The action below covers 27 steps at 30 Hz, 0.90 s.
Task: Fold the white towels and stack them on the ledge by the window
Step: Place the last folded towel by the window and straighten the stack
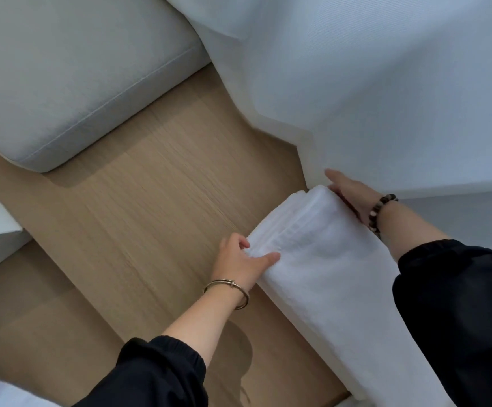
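White folded towel | left hand fingers pinch edge | right hand fingers flat alongside

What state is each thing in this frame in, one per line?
white towels: folded, lying on the wooden ledge.
left hand: grips the towels' left edge.
right hand: flat against their far side, fingers straight.
curtain: hanging, hem reaching the ledge.
cushion: lying on the ledge.
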Motion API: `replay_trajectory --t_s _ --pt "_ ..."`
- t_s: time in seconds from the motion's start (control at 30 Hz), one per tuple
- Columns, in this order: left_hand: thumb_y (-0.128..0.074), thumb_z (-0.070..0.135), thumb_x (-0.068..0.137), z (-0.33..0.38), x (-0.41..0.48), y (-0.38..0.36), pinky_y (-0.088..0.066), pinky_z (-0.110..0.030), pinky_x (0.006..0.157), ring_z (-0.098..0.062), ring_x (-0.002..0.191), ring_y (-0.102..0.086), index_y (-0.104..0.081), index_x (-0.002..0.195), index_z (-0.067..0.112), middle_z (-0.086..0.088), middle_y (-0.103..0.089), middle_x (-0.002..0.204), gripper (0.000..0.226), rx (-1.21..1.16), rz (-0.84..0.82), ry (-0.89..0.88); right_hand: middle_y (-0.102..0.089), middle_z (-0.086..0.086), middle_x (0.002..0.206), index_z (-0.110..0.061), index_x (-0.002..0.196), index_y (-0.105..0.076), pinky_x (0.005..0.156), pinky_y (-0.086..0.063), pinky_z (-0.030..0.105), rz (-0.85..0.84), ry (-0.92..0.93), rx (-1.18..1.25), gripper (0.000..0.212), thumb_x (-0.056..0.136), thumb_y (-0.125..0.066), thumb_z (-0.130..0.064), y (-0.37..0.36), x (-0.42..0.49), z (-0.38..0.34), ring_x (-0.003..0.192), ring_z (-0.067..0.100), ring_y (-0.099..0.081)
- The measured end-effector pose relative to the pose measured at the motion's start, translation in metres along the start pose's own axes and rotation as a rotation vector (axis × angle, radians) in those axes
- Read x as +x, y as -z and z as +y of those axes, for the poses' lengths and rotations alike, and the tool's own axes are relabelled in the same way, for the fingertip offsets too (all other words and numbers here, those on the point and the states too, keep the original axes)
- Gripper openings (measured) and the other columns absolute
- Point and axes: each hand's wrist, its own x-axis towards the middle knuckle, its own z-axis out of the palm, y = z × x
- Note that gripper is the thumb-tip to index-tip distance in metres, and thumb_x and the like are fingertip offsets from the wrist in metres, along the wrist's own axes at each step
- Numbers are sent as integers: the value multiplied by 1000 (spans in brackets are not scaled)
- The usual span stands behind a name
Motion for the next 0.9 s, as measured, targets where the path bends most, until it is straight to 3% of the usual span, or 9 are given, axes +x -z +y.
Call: replay_trajectory --t_s 0.1,0.17,0.23,0.3,0.5,0.63,0.77,0.83,0.9 --pt "-78 56 62 2 -7 -3 -28 -18 49 -3 66 -46 -44 80 23 11 -49 82 51 34 56 166 -54 11 129 -7 130 -52 100 -37 37 186 -12 -161 68 91 -34 -60 -21 5 -8 117 30 -52" --pt "-78 53 64 0 -9 -6 -28 -18 50 -2 66 -46 -48 85 20 11 -49 81 50 -24 57 215 -59 12 108 -6 105 -62 80 -41 34 288 39 -200 51 93 -36 -48 -36 6 -10 94 28 -57" --pt "-80 48 64 -3 -12 -7 -29 -16 50 -1 64 -46 -52 88 19 10 -50 80 48 -102 88 221 -56 6 81 -12 73 -53 59 -35 30 409 64 -220 38 91 -36 -42 -46 6 -7 66 22 -49" --pt "-81 43 65 -7 -16 -8 -30 -16 49 -3 61 -47 -53 84 18 9 -51 76 42 -172 109 220 -47 2 65 -14 63 -44 54 -30 29 494 73 -246 37 88 -36 -40 -53 5 -4 57 21 -42" --pt "-77 21 70 -23 -19 -4 -32 -11 46 -6 48 -39 -52 64 16 7 -46 59 26 -289 48 122 -39 1 58 -15 61 -38 57 -28 31 440 88 -244 34 85 -38 -40 -53 0 -4 55 21 -37" --pt "-71 25 62 -27 -22 5 -32 -28 58 -16 63 -38 -55 71 9 -3 -43 66 24 -328 -62 42 -35 0 60 -17 65 -34 59 -26 32 310 79 -210 27 84 -39 -35 -50 -6 -9 58 19 -33" --pt "-73 33 72 -32 -20 16 -37 -15 64 -10 71 -46 -56 74 14 2 -51 77 25 -258 -100 -83 -33 -2 58 -18 64 -32 57 -26 31 281 136 -176 26 83 -41 -34 -47 -8 -9 56 18 -32" --pt "-56 38 91 -33 -13 19 -38 -10 82 -6 94 -52 -61 95 27 8 -55 104 13 -253 -48 -99 -30 -4 55 -18 62 -29 54 -25 30 310 163 -144 29 83 -43 -33 -46 -8 -9 52 16 -29" --pt "-29 48 93 -33 -6 21 -33 -22 102 -5 116 -47 -54 123 28 9 -51 128 44 -244 -86 -101 -28 -4 55 -19 61 -27 54 -24 30 334 177 -135 29 82 -43 -31 -49 -7 -9 52 16 -27"
